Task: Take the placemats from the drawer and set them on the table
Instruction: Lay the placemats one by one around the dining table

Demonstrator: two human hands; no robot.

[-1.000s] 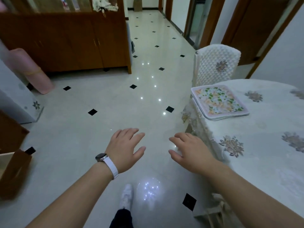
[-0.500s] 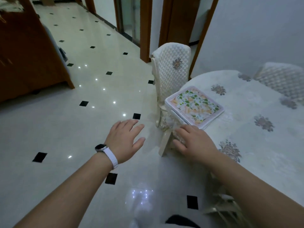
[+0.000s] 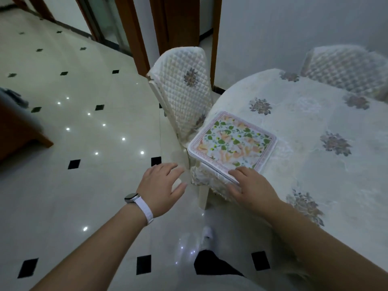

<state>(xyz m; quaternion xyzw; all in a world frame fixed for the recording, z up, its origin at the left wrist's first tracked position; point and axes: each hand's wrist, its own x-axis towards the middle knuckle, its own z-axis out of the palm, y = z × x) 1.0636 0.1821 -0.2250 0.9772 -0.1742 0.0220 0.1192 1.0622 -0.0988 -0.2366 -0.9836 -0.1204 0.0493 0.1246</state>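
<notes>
The floor, pale glossy tile with small black diamonds, spreads under and left of both hands, with wooden door frames beyond. The worktop, round and draped in a white flowered cloth, fills the space right of the right hand. A quilted chair is tucked in just ahead of the hands; a second chair sits at the far side. The placemats lie as a flat stack (how many I cannot tell) at the worktop's near edge, directly ahead of the right hand, probably set down as one pile to be spread out to the seats. The right hand rests relaxed, uncurled fingers on the stack's near corner, likely to steady or square it. The left hand hovers beside it over the floor, fingers spread, holding nothing. A watch is on its wrist.
</notes>
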